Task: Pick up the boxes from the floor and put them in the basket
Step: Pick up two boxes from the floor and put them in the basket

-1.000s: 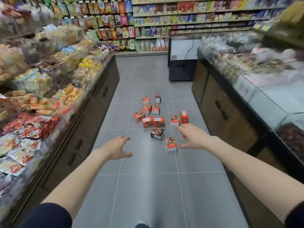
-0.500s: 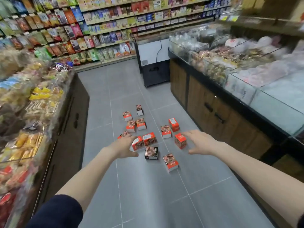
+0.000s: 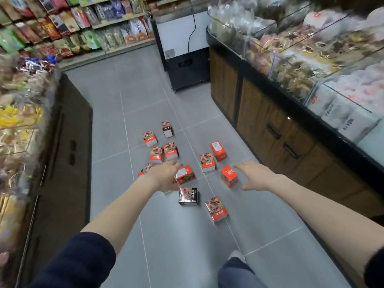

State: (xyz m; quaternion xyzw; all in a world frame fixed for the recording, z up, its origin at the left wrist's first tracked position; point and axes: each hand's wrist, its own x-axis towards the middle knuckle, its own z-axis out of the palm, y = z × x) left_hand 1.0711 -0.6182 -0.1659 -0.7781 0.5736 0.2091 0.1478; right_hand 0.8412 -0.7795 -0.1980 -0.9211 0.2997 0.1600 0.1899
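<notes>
Both arms are out over the grey floor point(image 3: 116, 113), and there are the boxes point(image 3: 207, 162), scattered loose on the tiles, with the wooden counter point(image 3: 259, 113) off at three o'clock. The left hand point(image 3: 165, 177) hovers palm down, fingers straight and relaxed, gripping nothing. A red box point(image 3: 185, 175) sits just at its three o'clock. The right hand point(image 3: 256, 176) is spread wide, thumb apart from the fingers, empty too. Its fingertips point(image 3: 239, 167) are just beside a second red box point(image 3: 229, 176) at its nine o'clock. A black box point(image 3: 188, 196) lies at the left hand's five o'clock, with a near box point(image 3: 216, 208) at four o'clock of that. The other boxes sit beyond the hands, from eleven to one. Whether either hand touches a box, I cannot tell.
</notes>
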